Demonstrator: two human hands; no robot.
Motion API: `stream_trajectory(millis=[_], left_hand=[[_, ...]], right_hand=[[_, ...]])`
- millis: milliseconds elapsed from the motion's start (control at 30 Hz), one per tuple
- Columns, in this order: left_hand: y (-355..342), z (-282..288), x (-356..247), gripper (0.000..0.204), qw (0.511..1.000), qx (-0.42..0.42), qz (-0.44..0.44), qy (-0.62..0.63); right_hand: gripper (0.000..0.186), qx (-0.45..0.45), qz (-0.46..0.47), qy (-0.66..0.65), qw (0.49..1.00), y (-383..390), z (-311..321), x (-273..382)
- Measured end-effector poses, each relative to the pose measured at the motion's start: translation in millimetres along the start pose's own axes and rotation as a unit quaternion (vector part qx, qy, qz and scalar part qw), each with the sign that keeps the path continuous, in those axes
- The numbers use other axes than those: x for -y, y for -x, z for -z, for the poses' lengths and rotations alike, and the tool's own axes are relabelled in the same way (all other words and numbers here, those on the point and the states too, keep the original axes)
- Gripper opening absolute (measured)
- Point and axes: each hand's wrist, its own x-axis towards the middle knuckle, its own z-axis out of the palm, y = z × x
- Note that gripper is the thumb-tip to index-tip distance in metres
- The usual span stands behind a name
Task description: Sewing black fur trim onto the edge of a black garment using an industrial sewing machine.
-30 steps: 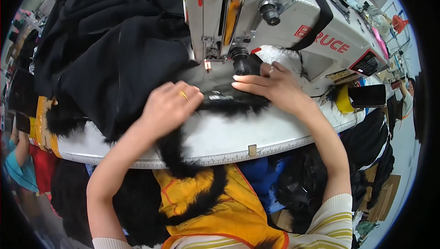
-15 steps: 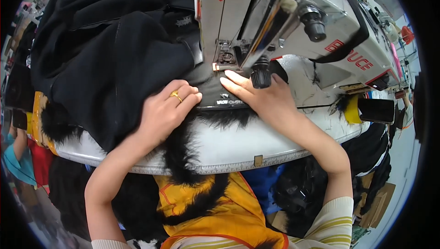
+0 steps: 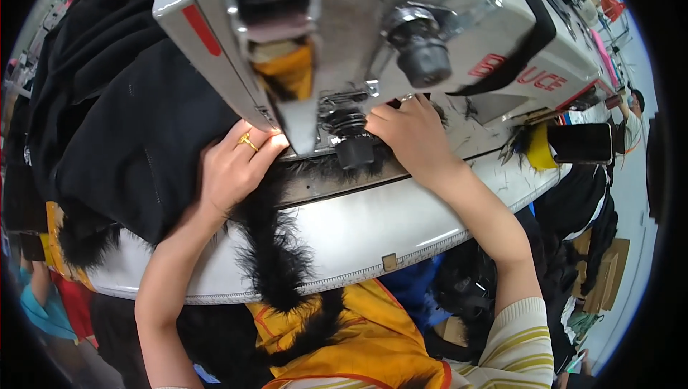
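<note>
A black garment (image 3: pixel 122 145) with black fluffy trim (image 3: pixel 269 253) lies on the white table, left of and under the head of a sewing machine (image 3: pixel 344 38). My left hand (image 3: pixel 240 167), with a gold ring on one finger, is closed on the garment's edge just left of the needle area. Close to the machine's lower black knob (image 3: pixel 355 149), my right hand (image 3: pixel 419 138) reaches in from the right. Its fingertips are hidden behind the machine head, so its grip does not show. The machine head also covers the needle and presser foot.
A measuring tape (image 3: pixel 287 296) runs along the white table's (image 3: pixel 358 235) front edge. At the right lie a dark phone (image 3: pixel 582 143) and a yellow object (image 3: pixel 539 149). An orange apron (image 3: pixel 358 339) covers my lap. Another person in turquoise (image 3: pixel 43 306) is at far left.
My view has shifted, so the machine head appears larger and hides the seam. My left hand has closed on the garment's edge; the right fingers, outstretched on the fabric before, are now mostly hidden.
</note>
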Motion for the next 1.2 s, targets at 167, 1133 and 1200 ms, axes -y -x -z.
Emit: stream_trajectory(millis=[167, 1133, 1200], left_hand=[[1, 2, -3, 0.022, 0.998, 0.012, -0.023, -0.051], [1, 5, -1, 0.025, 0.985, 0.164, 0.054, -0.026], [1, 5, -6, 0.023, 0.971, 0.164, 0.145, 0.091]], right_hand=[[0.044, -0.024, 0.01, 0.016, 1.0, 0, 1, -1], [0.015, -0.101, 0.01, 0.053, 0.993, 21, -19, -8], [0.017, -0.105, 0.005, 0.027, 0.994, 22, -25, -9]])
